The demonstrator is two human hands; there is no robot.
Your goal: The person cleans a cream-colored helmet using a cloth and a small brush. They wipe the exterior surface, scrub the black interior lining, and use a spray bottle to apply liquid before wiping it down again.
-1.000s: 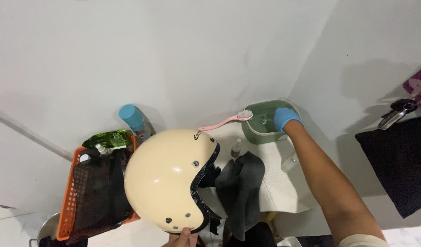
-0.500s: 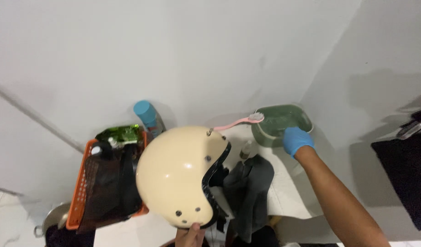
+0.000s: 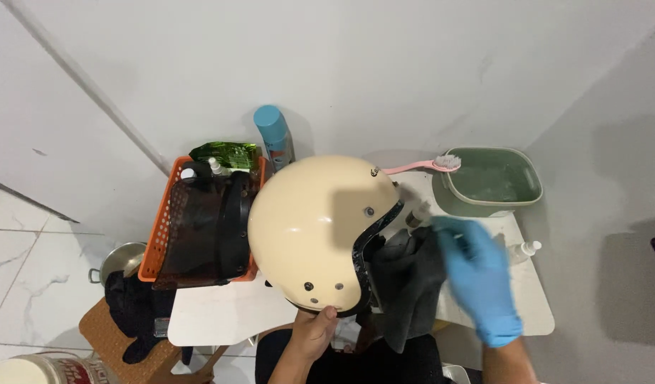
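A cream open-face helmet with black edge trim is propped over a small white table. My bare left hand grips its lower rim from below. My right hand, in a blue glove and blurred by motion, hovers with its fingers stretched out over a dark grey cloth draped right of the helmet; nothing shows in its grasp. A pink toothbrush lies behind the helmet, its bristles at the edge of a green basin of water.
An orange basket left of the helmet holds a dark visor, a green packet and small bottles. A blue spray can stands behind. A small white bottle lies at the right. A metal pot and a wooden stool sit on the floor to the left.
My gloved right hand has come back from the green basin down to the dark cloth beside the helmet. The helmet stays held in my left hand.
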